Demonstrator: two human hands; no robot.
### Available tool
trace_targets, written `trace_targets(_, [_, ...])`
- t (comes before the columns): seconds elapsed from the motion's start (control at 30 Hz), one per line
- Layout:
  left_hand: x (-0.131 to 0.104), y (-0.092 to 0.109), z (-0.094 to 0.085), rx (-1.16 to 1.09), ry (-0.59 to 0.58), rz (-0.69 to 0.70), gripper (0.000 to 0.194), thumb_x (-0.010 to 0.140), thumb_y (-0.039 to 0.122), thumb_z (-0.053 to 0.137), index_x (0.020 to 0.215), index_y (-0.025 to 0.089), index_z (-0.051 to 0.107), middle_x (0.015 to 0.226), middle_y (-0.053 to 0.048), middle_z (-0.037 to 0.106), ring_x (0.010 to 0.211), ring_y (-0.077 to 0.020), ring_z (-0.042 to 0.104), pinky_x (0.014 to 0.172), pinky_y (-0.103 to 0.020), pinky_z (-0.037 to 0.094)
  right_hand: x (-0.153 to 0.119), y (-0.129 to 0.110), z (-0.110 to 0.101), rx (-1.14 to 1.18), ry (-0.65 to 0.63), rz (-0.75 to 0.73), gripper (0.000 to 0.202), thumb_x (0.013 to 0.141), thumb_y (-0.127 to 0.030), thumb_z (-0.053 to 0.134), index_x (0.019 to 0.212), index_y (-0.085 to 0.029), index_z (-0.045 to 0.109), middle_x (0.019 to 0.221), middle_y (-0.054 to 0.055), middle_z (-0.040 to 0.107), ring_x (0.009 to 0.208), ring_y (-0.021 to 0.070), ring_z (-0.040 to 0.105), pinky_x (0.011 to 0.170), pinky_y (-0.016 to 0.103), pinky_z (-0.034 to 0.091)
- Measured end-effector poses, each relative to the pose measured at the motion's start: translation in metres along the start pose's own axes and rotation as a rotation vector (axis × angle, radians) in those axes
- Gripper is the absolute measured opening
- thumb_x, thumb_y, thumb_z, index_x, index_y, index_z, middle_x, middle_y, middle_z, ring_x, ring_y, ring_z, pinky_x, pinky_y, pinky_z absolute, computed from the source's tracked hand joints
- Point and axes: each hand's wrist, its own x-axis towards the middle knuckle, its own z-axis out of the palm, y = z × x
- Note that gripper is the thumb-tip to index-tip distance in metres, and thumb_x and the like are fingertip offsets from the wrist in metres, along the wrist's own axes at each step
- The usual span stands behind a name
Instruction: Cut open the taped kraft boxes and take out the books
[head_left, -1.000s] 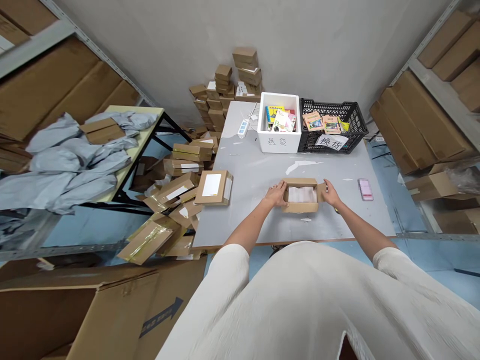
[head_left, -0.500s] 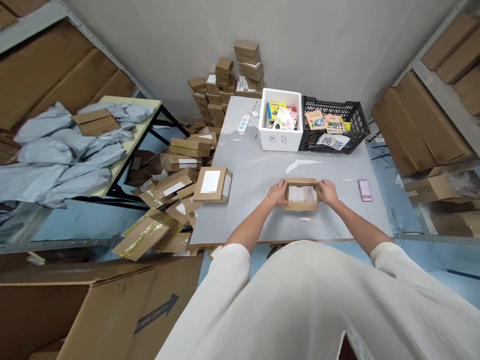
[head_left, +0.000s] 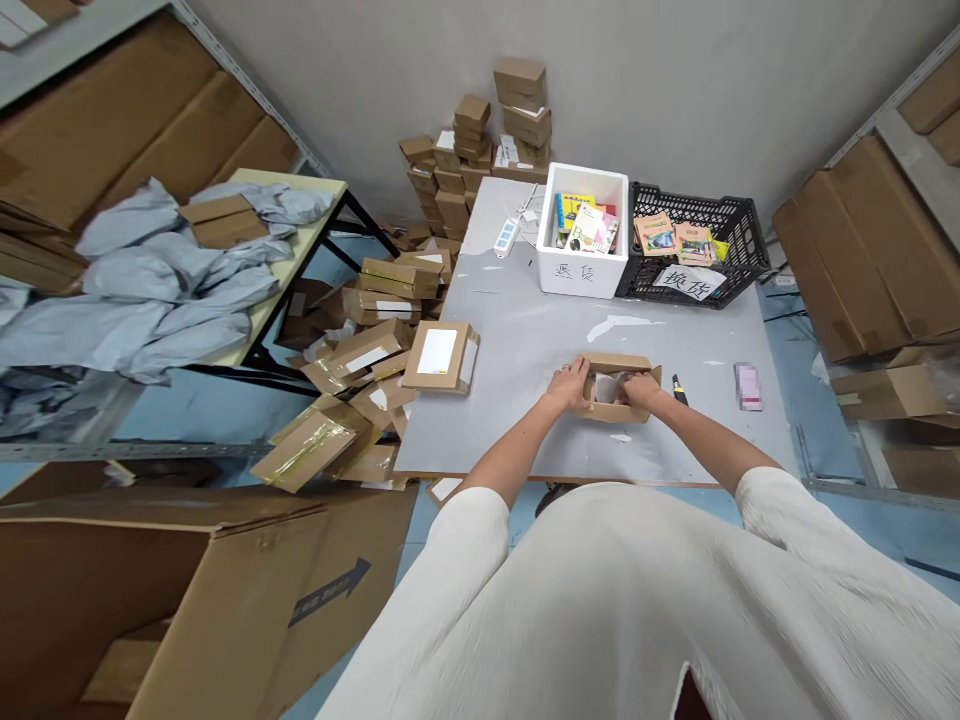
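An open cardboard box [head_left: 619,412] stands on the grey table in front of me. My left hand [head_left: 571,383] grips its left end, thumb on the near side and fingers along the far side. My right hand [head_left: 637,388] reaches into the right part of the box, its fingers closed at a white wrapped item [head_left: 606,388]. The fingertips are partly hidden, and what lies inside the wrapping cannot be made out. Just right of the box lies a black and yellow utility knife [head_left: 679,390].
On the grey table [head_left: 517,420] are a labelled carton [head_left: 441,357], a white foam box [head_left: 583,272] with books, a black crate [head_left: 750,250], a power strip [head_left: 506,238] and a pink phone-shaped item [head_left: 748,387]. Grey parcels [head_left: 127,330] cover the left table; cartons pile between.
My right hand has left the box's right edge and gone inside onto the white wrapped item. The utility knife now shows beside the box. The view has shifted slightly left.
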Motion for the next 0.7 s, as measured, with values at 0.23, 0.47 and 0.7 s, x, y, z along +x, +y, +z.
trace_targets(0.23, [-0.002, 0.002, -0.002, 0.005, -0.019, -0.004, 0.137, 0.062, 0.053, 0.101, 0.173, 0.027, 0.025, 0.183, -0.021, 0.022, 0.155, -0.0524, 0.043, 0.123, -0.06, 0.042, 0.031, -0.003, 0.0, 0.046, 0.01, -0.35, 0.034, 0.085, -0.014, 0.074, 0.116, -0.024, 0.081, 0.131, 0.01, 0.078, 0.127, 0.0274, 0.065, 0.118, 0.04, 0.043])
trace_targets(0.47, [-0.008, 0.009, -0.01, 0.056, -0.058, -0.036, 0.136, 0.066, 0.053, 0.098, 0.174, 0.031, 0.018, 0.185, -0.015, 0.021, 0.154, -0.0465, 0.046, 0.121, -0.053, 0.045, 0.056, -0.01, 0.016, -0.407, -0.079, -0.567, 0.032, 0.087, -0.011, 0.075, 0.119, -0.015, 0.079, 0.137, 0.015, 0.075, 0.132, 0.0273, 0.063, 0.117, 0.041, 0.044])
trace_targets(0.7, [-0.012, 0.013, -0.017, 0.061, -0.086, -0.05, 0.135, 0.068, 0.052, 0.097, 0.176, 0.032, 0.018, 0.186, -0.014, 0.019, 0.154, -0.0471, 0.045, 0.122, -0.053, 0.045, 0.055, -0.014, 0.006, -0.483, -0.044, -0.744, 0.032, 0.09, -0.013, 0.076, 0.121, -0.018, 0.077, 0.128, 0.014, 0.075, 0.118, 0.0261, 0.067, 0.104, 0.037, 0.049])
